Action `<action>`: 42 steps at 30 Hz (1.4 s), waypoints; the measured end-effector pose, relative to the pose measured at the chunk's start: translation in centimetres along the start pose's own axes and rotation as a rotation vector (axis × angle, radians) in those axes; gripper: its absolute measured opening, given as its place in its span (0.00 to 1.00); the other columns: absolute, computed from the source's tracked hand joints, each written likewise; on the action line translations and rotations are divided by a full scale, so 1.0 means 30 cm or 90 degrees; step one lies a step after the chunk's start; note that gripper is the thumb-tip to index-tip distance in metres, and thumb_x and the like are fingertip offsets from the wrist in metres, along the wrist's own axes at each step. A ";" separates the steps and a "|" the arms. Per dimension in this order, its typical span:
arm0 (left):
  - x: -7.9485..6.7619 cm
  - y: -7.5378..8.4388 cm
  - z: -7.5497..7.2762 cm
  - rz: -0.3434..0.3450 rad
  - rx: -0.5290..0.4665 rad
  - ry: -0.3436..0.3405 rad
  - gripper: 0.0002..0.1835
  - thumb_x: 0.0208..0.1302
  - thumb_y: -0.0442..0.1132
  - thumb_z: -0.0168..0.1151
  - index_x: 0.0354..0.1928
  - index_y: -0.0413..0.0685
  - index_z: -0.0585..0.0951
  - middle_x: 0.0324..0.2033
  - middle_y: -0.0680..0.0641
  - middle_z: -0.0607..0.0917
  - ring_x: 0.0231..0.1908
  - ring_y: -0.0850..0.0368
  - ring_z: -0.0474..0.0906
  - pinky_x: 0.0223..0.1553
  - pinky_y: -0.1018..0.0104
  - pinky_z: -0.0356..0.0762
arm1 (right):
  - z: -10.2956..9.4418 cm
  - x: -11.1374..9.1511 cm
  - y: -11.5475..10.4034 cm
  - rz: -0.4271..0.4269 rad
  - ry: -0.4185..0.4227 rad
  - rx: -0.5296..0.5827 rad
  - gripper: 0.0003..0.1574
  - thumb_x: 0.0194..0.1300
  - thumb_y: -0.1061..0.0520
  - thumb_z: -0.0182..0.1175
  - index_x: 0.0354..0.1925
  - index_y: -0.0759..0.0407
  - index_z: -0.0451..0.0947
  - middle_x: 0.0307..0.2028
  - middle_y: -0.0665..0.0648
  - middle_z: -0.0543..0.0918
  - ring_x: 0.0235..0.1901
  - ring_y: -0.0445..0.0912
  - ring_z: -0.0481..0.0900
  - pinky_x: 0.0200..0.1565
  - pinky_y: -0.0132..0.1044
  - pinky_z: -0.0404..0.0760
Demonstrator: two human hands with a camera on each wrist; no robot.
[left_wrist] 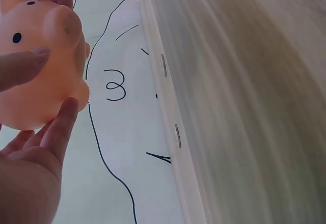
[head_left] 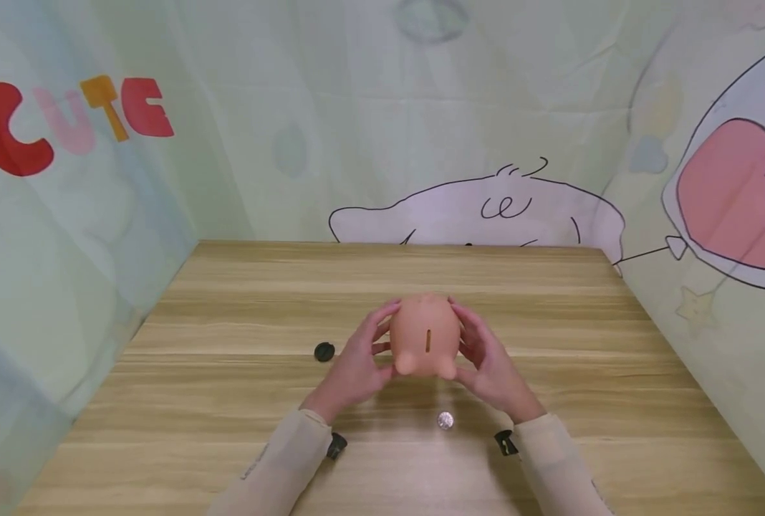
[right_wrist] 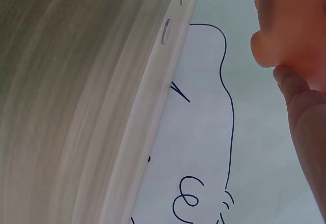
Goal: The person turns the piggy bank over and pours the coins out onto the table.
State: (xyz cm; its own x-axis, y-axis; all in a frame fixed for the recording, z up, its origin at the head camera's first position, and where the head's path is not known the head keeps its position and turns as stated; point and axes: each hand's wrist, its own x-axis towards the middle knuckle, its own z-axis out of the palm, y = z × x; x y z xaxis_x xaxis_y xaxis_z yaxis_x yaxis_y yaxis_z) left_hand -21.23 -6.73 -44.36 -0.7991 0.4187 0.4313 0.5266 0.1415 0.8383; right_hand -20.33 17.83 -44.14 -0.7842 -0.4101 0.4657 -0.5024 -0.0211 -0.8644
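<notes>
Left grip (head_left: 357, 364) holds piggy bank (head_left: 415, 315); right grip (head_left: 493, 367) too

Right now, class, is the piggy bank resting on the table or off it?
Off: the fingers hold the piggy bank up from both sides, and the left wrist view shows backdrop between it and the table.

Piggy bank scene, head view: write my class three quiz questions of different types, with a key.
1. True or false: the left hand and the right hand both hold the piggy bank.
2. The black disc lies: (a) left of the bank; (b) right of it; (c) on it.
3. Fill in: between the sleeves lies a silvery ____.

Key: 1. True. 2. a. 3. Coin.
</notes>
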 end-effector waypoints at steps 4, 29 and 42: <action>-0.006 0.002 -0.006 -0.014 -0.010 -0.008 0.54 0.49 0.17 0.71 0.74 0.59 0.59 0.73 0.51 0.60 0.65 0.42 0.68 0.51 0.57 0.80 | -0.001 -0.004 0.001 0.026 -0.004 -0.015 0.59 0.53 0.80 0.66 0.76 0.61 0.51 0.75 0.61 0.55 0.70 0.58 0.60 0.64 0.43 0.68; 0.035 0.027 0.026 -0.338 0.077 -0.042 0.37 0.69 0.74 0.35 0.42 0.49 0.79 0.22 0.44 0.81 0.20 0.49 0.76 0.23 0.62 0.72 | 0.051 0.036 -0.033 0.466 0.155 -0.141 0.52 0.69 0.20 0.36 0.29 0.63 0.79 0.15 0.61 0.79 0.15 0.51 0.79 0.16 0.43 0.77; 0.022 0.015 0.020 -0.316 0.041 -0.040 0.38 0.71 0.69 0.43 0.71 0.49 0.68 0.33 0.46 0.79 0.29 0.49 0.80 0.31 0.60 0.80 | 0.045 0.031 -0.019 0.443 0.164 -0.052 0.40 0.72 0.29 0.47 0.47 0.65 0.77 0.25 0.58 0.77 0.25 0.54 0.80 0.24 0.51 0.83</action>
State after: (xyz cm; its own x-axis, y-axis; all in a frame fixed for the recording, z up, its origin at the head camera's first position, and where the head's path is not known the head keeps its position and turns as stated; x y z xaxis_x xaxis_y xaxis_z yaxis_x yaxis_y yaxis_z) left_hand -21.35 -5.85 -43.90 -0.9399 0.3395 -0.0369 0.1058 0.3921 0.9138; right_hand -20.28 16.22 -43.46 -0.9862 -0.0773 -0.1463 0.1243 0.2373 -0.9634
